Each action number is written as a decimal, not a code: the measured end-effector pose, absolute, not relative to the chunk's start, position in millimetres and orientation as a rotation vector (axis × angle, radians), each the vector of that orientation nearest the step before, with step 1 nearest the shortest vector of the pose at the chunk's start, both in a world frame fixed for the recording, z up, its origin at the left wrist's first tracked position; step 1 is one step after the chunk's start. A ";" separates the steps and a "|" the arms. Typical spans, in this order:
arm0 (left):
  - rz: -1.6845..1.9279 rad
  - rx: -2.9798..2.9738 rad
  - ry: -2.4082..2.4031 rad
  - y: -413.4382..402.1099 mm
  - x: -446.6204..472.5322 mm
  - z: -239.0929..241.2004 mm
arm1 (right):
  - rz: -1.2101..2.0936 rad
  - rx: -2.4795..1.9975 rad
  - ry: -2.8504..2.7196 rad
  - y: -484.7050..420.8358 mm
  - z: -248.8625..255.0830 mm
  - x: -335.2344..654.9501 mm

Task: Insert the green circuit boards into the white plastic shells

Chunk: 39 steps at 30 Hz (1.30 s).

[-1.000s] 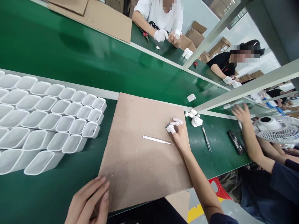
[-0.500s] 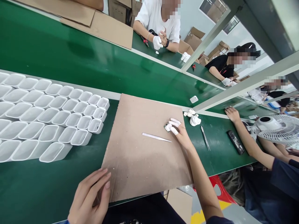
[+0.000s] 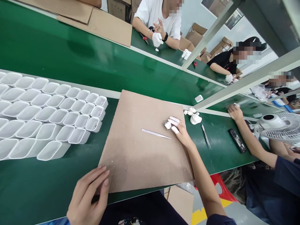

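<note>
My right hand (image 3: 180, 130), with white finger cots on several fingers, is over the right part of a brown cardboard sheet (image 3: 131, 150). Its fingertips are closed on a small white piece with a dark green edge (image 3: 167, 125); the exact kind is too small to make out. Metal tweezers (image 3: 156, 133) lie on the cardboard, left of and below that hand. At the sheet's lower left corner rests my left hand (image 3: 90, 193), fingers loosely bent and apart, with nothing visible in them. Its palm side is partly hidden.
Rows of white open containers (image 3: 56, 117) stand at left on the green table (image 3: 28, 178). Crumpled white material (image 3: 195, 118), a second pair of tweezers (image 3: 206, 137) and a black device (image 3: 236, 140) lie at right. A white fan (image 3: 274, 125) and co-workers are beyond, near a metal frame post (image 3: 213, 95).
My view has shifted slightly. Both my hands keep nearly the same places on the cardboard. Across the table, the co-worker in the white shirt has spread the fingers of one hand.
</note>
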<state>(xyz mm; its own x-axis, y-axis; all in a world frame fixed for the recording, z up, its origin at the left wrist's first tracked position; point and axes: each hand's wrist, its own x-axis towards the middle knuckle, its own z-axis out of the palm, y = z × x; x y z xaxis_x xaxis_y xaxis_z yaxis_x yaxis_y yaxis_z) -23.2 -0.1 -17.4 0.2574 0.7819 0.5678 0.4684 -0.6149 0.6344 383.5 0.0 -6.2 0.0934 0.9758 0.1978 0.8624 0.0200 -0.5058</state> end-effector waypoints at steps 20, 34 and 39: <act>1.444 1.970 1.626 6.5 -64.2 0.4 | 0.112 -2.017 -1.892 13.0 3.2 356.6; 1.081 1.829 2.124 53.1 -70.4 2.1 | -0.037 -2.437 -1.764 28.0 -14.3 352.1; 1.010 1.889 2.105 65.3 -67.8 5.2 | -0.014 -2.397 -1.859 20.2 6.6 338.7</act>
